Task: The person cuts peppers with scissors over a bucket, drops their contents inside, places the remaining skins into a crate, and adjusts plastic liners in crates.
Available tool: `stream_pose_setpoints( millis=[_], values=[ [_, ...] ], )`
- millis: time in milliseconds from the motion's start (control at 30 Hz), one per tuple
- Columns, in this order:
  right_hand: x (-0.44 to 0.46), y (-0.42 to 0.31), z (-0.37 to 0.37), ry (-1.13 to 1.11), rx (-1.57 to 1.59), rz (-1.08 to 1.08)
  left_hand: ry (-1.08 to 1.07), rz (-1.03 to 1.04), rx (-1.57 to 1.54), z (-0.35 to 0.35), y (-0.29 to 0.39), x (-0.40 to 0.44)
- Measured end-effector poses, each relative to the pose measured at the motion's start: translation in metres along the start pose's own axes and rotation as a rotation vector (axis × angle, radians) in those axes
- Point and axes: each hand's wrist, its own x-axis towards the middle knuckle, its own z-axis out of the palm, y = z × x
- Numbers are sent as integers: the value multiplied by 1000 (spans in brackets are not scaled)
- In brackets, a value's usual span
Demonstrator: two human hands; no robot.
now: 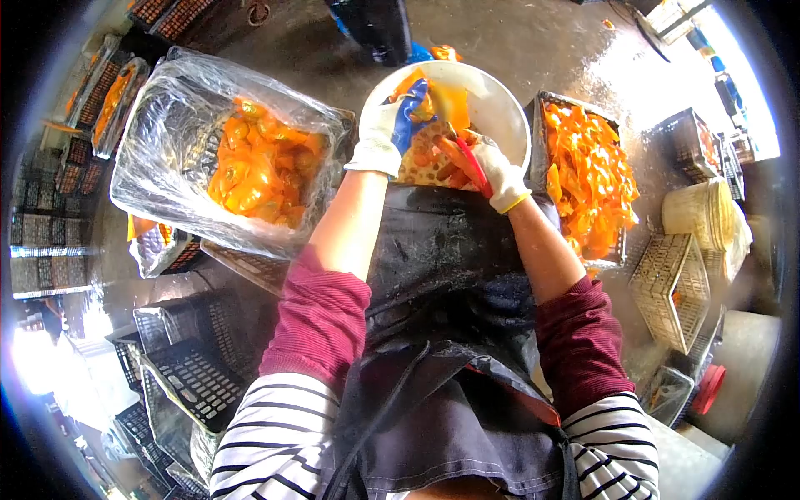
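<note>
The white round tub stands at the upper centre of the frame, with orange pieces and small pale round bits in it. Both gloved hands work over it. The left hand, in a white glove with a blue part, has its fingers closed around an orange piece near the tub's left side. The right hand, in a white glove with a yellow cuff edge, is closed around a red-handled tool; its working end is too small to make out.

At the upper left, a crate lined with clear plastic holds a glossy heap of orange pieces, gathered toward its right side. Just right of the tub, a dark crate is filled with loose orange strips. At the right of the frame, a yellowish bucket stands near a pale slatted crate. A black slatted crate lies at the lower left.
</note>
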Motion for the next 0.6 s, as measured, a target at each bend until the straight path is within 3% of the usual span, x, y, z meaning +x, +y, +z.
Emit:
stream_pose_setpoints(
  millis=[167,267,467,600],
  values=[
    [2,2,-2,-14,11,-7,227,-2,514,4,9,-5],
    [-1,-4,-3,-45,-17,33,247,74,922,0,9,-4],
    [26,31,-14,-33,36,-105,234,-30,946,8,18,-6],
    [19,26,-10,10,9,-158,211,43,549,-12,-11,12]
  ],
)
